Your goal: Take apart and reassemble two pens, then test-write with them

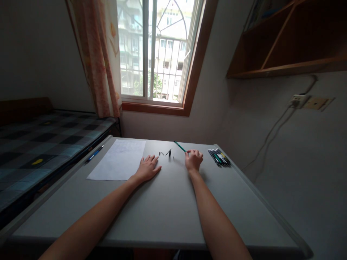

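Note:
My left hand (149, 167) lies flat with spread fingers, partly over the right edge of a white sheet of paper (116, 159). Between my two hands, near the far side of the table, are several small loose pieces: a short black upright piece (170, 153), a thin dark rod (168, 152) leaning by it, and tiny bits (159, 153) that are too small to name. Held in the fingers of my right hand (193, 160) is a slim green pen (180, 146), pointing up and to the left above the table.
A row of dark pens (219, 157), with some green and yellow among them, lies at the table's right edge. A blue pen (94, 154) rests at the left edge. Beyond the table (157, 213) are a bed (54, 141), a window and a wall socket (299, 100) with a cable.

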`<state>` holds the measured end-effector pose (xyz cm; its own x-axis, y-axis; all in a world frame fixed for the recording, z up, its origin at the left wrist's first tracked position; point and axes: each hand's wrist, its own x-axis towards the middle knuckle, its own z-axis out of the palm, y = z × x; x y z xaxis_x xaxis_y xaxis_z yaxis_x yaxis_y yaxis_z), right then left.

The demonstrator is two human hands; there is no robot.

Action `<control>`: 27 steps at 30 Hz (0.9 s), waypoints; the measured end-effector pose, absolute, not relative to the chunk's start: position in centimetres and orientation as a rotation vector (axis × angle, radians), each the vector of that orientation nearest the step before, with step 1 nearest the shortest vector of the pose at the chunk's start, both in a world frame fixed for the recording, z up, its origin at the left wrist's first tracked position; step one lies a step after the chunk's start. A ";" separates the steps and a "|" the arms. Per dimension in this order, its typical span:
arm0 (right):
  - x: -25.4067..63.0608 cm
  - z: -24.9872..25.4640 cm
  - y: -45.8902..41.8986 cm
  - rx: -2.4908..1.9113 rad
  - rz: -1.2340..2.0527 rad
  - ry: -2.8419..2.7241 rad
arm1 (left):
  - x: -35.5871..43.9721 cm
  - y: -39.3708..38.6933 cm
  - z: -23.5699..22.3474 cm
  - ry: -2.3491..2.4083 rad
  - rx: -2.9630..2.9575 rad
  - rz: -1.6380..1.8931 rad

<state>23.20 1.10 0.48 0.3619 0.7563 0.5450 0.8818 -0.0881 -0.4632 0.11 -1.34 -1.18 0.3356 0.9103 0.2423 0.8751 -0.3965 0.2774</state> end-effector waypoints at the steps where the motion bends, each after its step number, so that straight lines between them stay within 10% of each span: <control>1: 22.9 0.8 1.0 -1.820 -0.217 -1.465 | 0.1 -1.4 -1.1 1.667 2.469 0.592; 12: 18.6 2.7 -1.1 -1.283 -0.218 -1.972 | -0.3 -0.4 -0.2 1.514 1.897 1.381; 27: 18.8 1.9 -0.7 -1.404 -0.153 -1.880 | -0.5 0.6 -0.4 1.111 1.399 1.479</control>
<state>18.82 -0.70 1.95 -0.0964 0.7674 0.6338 0.8596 0.3852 -0.3356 -0.53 0.58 -0.36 -0.0690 0.9528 0.2956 0.0188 -0.2950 0.9553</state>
